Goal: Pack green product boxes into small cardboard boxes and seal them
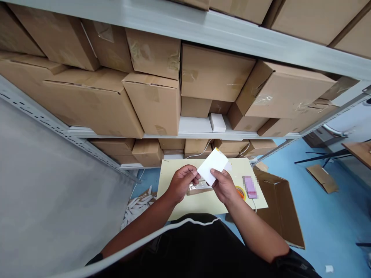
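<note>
Both my hands are raised over a small pale yellow table (208, 204). My right hand (223, 186) grips a flat white box (213, 166) by its lower edge, tilted up to the right. At the box's left corner, my left hand (182, 181) pinches with fingers closed. Under my hands on the table lies a shiny silver packet (197, 188). Beside my right wrist sit an orange tape roll (241, 192) and a pink object (249, 187).
Metal shelves (203, 34) packed with brown cardboard boxes (156, 104) rise in front. A small white box (217, 122) sits on the middle shelf. An open carton (282, 208) stands right of the table, white strips (139, 206) lie on the blue floor at left.
</note>
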A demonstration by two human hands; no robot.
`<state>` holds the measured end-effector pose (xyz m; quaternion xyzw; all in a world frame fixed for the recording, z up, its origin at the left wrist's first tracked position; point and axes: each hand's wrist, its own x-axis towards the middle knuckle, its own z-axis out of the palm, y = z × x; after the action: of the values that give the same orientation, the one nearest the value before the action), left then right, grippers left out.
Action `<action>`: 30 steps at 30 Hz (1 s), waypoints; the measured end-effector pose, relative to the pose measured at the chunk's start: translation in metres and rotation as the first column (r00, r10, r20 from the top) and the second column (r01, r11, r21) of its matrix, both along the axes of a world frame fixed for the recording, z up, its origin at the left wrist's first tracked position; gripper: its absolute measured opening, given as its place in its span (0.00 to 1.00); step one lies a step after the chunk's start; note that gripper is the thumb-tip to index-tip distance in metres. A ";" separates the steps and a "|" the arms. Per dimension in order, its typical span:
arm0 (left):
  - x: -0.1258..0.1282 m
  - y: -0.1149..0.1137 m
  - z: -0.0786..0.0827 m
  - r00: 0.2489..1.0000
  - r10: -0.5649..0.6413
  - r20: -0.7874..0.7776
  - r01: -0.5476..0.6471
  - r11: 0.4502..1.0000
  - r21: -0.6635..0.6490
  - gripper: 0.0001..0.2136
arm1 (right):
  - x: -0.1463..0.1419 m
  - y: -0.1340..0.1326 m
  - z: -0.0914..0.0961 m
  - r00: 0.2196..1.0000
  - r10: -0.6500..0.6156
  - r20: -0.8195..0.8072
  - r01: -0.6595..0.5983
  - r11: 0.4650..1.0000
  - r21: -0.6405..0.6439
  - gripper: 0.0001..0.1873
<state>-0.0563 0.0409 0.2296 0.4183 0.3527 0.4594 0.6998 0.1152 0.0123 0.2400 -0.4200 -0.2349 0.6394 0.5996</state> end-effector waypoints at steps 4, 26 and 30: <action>-0.003 -0.008 0.002 1.000 -0.008 -0.001 0.008 1.000 0.007 0.14 | -0.003 -0.011 0.001 1.000 0.003 -0.024 -0.004 0.999 -0.033 0.24; 0.138 -0.057 0.015 0.992 0.118 0.054 -0.117 0.993 -0.019 0.22 | 0.124 -0.028 -0.009 0.954 0.287 -0.092 -0.288 0.958 -0.004 0.17; 0.155 -0.064 0.017 0.991 0.127 0.048 -0.126 0.992 -0.019 0.21 | 0.135 -0.032 -0.008 0.915 0.371 -0.159 -0.381 0.924 -0.034 0.16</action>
<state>0.0990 -0.0226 0.2465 0.3781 0.3647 0.5103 0.6809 0.2499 -0.0193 0.2324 -0.3371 -0.2450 0.7795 0.4676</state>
